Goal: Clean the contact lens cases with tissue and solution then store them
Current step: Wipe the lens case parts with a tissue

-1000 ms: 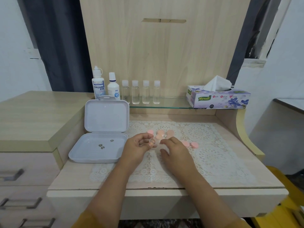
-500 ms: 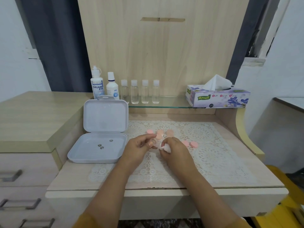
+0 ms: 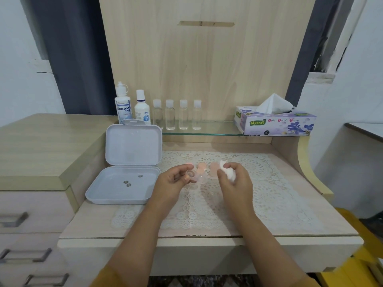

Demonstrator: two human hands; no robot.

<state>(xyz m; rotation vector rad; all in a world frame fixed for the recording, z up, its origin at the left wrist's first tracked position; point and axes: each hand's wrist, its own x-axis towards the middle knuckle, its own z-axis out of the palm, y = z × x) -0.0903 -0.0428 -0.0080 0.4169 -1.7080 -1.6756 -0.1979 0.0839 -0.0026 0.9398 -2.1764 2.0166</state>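
Your desk (image 3: 290, 220) carries a lace mat (image 3: 269, 183), and both your forearms reach over it. Your left hand (image 3: 172, 183) curls its fingers round a clear lens case (image 3: 191, 175), pinching it above the mat. Your right hand (image 3: 234, 181) grips a crumpled tissue (image 3: 228, 172), just beside the case but apart from it. Left of your hands lies the open white box (image 3: 124, 183). Behind, a glass shelf (image 3: 207, 131) holds the tissue box (image 3: 275, 123) and the solution bottles (image 3: 132, 108). Pink caps (image 3: 201, 167) lie blurred between your hands.
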